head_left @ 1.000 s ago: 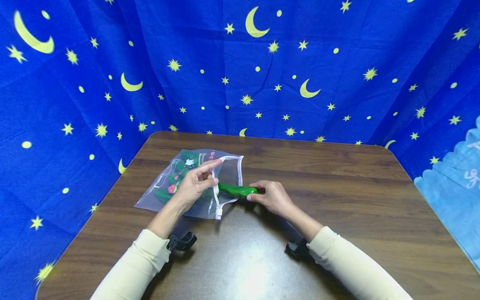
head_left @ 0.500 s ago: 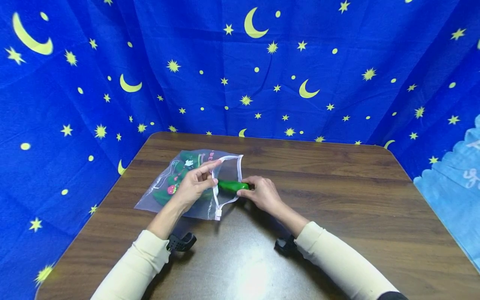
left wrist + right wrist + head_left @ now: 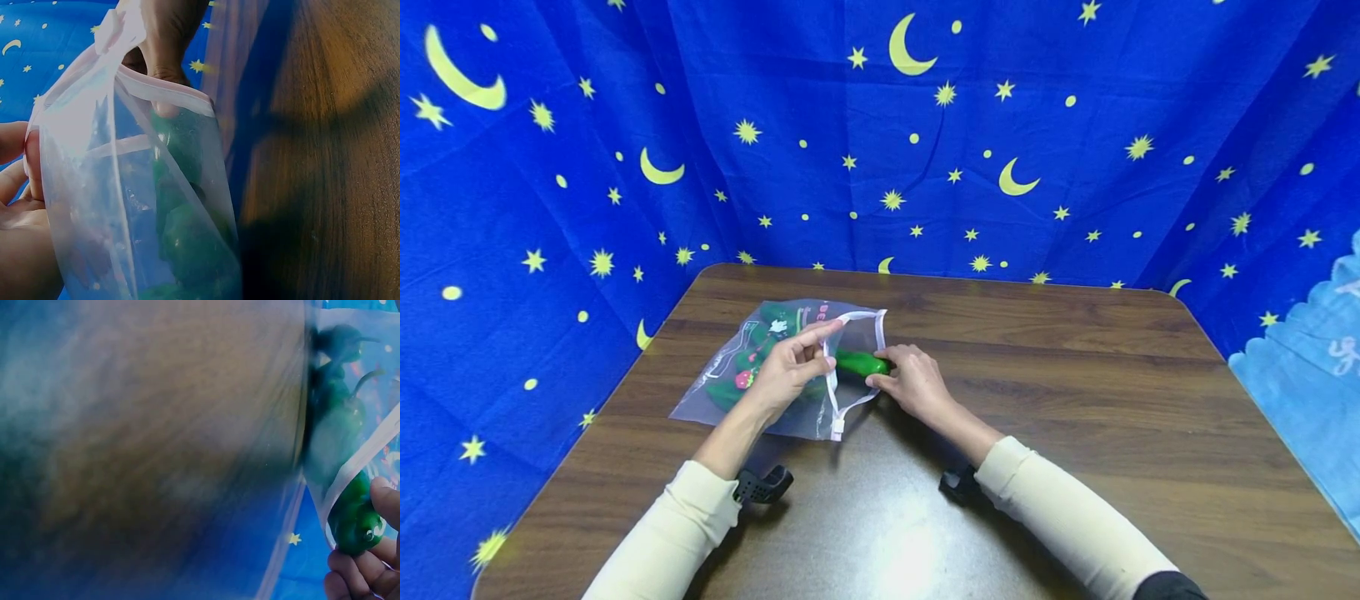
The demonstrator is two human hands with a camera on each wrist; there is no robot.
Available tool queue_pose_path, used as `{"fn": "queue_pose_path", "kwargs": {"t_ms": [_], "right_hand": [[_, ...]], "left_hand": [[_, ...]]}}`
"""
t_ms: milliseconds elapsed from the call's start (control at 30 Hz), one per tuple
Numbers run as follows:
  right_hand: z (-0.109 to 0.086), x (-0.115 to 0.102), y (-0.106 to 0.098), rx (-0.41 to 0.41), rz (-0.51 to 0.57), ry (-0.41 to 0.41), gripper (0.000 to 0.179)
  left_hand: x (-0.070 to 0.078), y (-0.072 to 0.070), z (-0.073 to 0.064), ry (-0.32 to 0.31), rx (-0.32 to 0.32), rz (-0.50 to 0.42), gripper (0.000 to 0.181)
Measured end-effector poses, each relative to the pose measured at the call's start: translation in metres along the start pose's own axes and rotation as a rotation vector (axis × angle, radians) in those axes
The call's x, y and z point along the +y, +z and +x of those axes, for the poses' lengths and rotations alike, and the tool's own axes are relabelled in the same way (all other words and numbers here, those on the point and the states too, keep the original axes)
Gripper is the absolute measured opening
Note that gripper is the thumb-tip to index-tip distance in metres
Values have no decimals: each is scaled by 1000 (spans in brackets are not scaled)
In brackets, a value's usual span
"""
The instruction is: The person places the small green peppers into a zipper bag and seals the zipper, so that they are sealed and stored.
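A clear zip bag (image 3: pixel 801 422) with pink and white print lies on the table, its white-edged mouth spread toward the right. Several green peppers (image 3: pixel 340 419) with stems show through its film in the right wrist view. My left hand (image 3: pixel 781 377) pinches the upper edge of the mouth between thumb and fingers. With my right hand (image 3: pixel 917 385) I hold another green pepper (image 3: pixel 859 363) by its near end. Most of this pepper is inside the mouth, and its far end is hidden behind the bag's edge and my left thumb.
The brown wooden table (image 3: pixel 1075 400) extends to the right and toward me. A white slider (image 3: pixel 838 427) sits at the bag's near corner. Blue star-and-moon cloth (image 3: pixel 955 125) hangs behind and at the sides. A light blue cloth (image 3: pixel 1307 367) hangs at the far right.
My right hand has moved left, carrying the pepper deeper into the bag's mouth. My left hand and the bag have stayed in place.
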State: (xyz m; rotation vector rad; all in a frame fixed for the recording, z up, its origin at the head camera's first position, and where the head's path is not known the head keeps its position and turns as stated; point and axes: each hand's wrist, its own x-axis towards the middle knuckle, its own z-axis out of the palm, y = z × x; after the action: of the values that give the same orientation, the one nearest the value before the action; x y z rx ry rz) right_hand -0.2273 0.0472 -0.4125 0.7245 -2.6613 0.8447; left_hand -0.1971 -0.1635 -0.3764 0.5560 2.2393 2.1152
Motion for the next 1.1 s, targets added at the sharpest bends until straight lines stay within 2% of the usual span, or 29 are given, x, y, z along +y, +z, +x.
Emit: {"fn": "queue_pose_path", "kwargs": {"t_ms": [200, 633, 800, 1100], "right_hand": [[-3, 0, -3, 20, 36, -1, 41], [-17, 3, -11, 27, 237, 35, 29], [-23, 2, -13, -35, 360, 61, 29], [-31, 2, -15, -145, 436, 86, 31]], "left_hand": [[2, 1, 0, 4, 10, -1, 56], [1, 1, 0, 13, 20, 1, 55], [1, 1, -1, 5, 22, 6, 55], [2, 2, -1, -2, 22, 6, 56]]}}
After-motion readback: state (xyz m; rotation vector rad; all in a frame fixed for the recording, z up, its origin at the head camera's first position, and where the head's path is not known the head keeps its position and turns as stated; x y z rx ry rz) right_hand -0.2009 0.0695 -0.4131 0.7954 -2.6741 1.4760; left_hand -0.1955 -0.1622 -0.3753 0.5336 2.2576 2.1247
